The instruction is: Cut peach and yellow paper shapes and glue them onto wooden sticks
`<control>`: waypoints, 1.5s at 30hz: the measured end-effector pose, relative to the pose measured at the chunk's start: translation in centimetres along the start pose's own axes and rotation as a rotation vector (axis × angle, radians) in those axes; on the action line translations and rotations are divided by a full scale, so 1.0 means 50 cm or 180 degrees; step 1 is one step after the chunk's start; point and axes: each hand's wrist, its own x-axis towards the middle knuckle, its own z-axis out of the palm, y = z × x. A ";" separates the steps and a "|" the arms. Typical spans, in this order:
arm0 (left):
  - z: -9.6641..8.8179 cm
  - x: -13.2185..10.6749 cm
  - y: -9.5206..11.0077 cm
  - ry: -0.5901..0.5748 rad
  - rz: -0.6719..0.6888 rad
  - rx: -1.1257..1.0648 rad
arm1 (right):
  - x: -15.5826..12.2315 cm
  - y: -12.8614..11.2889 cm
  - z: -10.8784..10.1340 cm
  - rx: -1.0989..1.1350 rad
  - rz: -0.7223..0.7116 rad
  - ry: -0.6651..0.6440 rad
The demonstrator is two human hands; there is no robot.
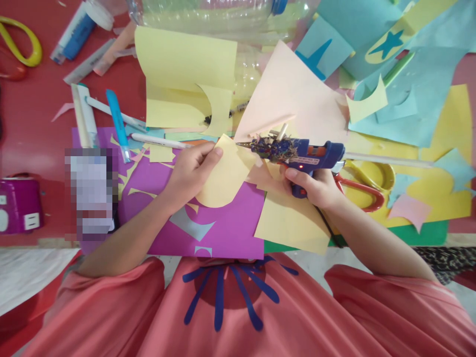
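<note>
**A:** What are the hands doing?

**B:** The left hand (189, 168) is pinching a yellow paper piece (223, 173) between thumb and fingers, holding it just above a purple sheet (223, 233) on the red counter (33, 129). The right hand (316, 186) is clenching the grip of a blue glue gun (308, 151), one finger lying on the trigger. The nozzle is pointing left, almost touching the top corner of the yellow piece.

**A:** So which step is this?

**B:** It is looking like gluing, right at the point of laying glue on the paper. A next move would be calling for a steady nozzle along the edge and fingers kept off the hot tip.

**A:** How are the materials looking?

**B:** The yellow piece is thin matte card, straight on top and rounded below. The gun's barrel is crusted with stuck paper scraps. A large pale pink sheet (293, 94) is lying behind the gun, and red-handled scissors (366, 196) are sitting just beside the right hand among blue and yellow offcuts
</note>
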 end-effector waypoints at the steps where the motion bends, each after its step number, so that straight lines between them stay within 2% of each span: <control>1: -0.001 0.000 0.000 0.0031 0.0015 0.0010 | 0.000 -0.001 0.000 0.0009 -0.0006 -0.0003; 14: -0.007 0.000 0.006 0.0208 -0.0002 0.0093 | 0.000 -0.005 -0.001 0.0023 -0.0032 0.0074; 25: -0.011 0.009 -0.008 0.0322 0.0463 0.0044 | -0.001 -0.004 -0.002 0.0079 -0.0086 0.0106; 45: -0.015 0.012 -0.012 0.0482 0.0727 0.0080 | 0.002 -0.004 -0.002 0.0014 -0.0228 0.0055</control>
